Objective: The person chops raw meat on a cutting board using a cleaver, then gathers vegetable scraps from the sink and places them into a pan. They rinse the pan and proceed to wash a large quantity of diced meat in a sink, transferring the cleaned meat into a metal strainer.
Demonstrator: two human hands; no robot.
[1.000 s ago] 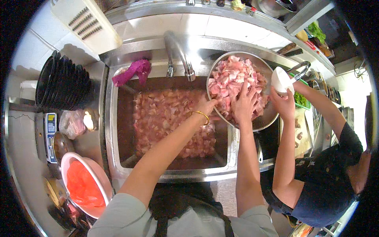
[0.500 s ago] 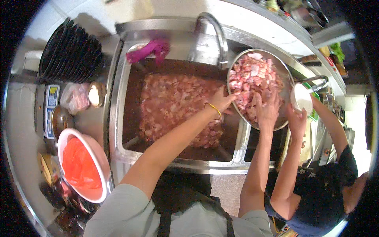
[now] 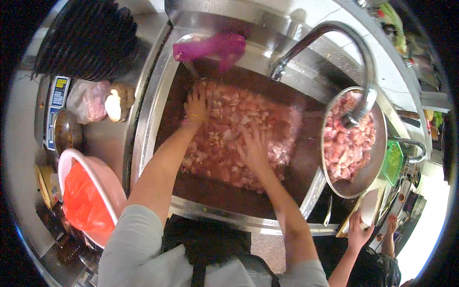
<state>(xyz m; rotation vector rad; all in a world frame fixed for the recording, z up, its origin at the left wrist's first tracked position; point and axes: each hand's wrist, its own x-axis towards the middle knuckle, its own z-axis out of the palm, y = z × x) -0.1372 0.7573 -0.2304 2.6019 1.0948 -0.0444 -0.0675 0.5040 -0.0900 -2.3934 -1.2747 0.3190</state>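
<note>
Many chopped raw meat pieces [image 3: 224, 162] lie in murky reddish water in a steel sink [image 3: 191, 203]. My left hand [image 3: 195, 107] reaches to the far left of the meat, fingers spread and touching it. My right hand [image 3: 256, 146] lies over the meat right of the middle, fingers apart; the cloudy water partly blurs their tips. Neither hand appears to grip a piece. To the right, a round metal colander [image 3: 354, 189] holds more pink meat pieces [image 3: 346, 153].
A curved faucet [image 3: 334, 28] arches over the sink toward the colander. A purple net bag [image 3: 215, 48] lies on the far rim. Left stand a pink basin [image 3: 114, 191] with a red bag, a scale [image 3: 57, 93] and stacked black trays [image 3: 88, 43]. A co-worker's hand [image 3: 358, 234] holds something white.
Both my hands have moved left, the right one leaving the colander's meat for the sink. The view has shifted, and the co-worker's hands are now farther from the colander.
</note>
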